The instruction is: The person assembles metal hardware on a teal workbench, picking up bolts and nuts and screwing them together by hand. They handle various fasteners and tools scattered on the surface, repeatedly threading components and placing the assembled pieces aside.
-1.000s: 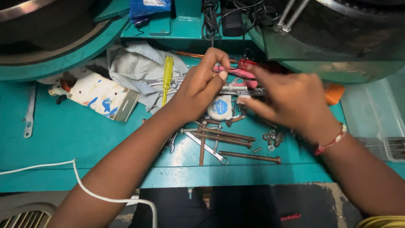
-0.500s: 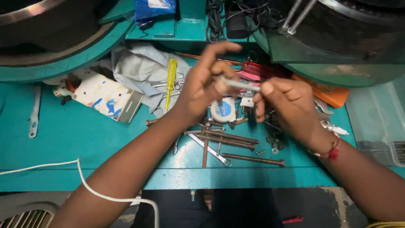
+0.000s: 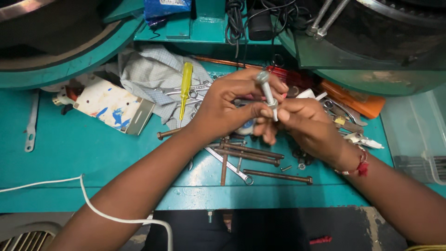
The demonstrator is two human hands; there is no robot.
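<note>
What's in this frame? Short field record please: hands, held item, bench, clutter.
left hand: grips a silver bolt near its head, bolt tilted
right hand: fingers pinch the bolt's lower end
bench: teal, worn
under hands: long rusty bolts, a spanner
left of hands: yellow screwdriver on grey cloth, paint-stained box
front: white cable

Bolt (image 3: 266, 90) btwn hands, rods (image 3: 251, 153) below, screwdriver (image 3: 185, 88) left.

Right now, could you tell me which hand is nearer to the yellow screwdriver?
Left. The left hand lies just beside the yellow screwdriver; the right hand is farther off, beyond the left.
</note>
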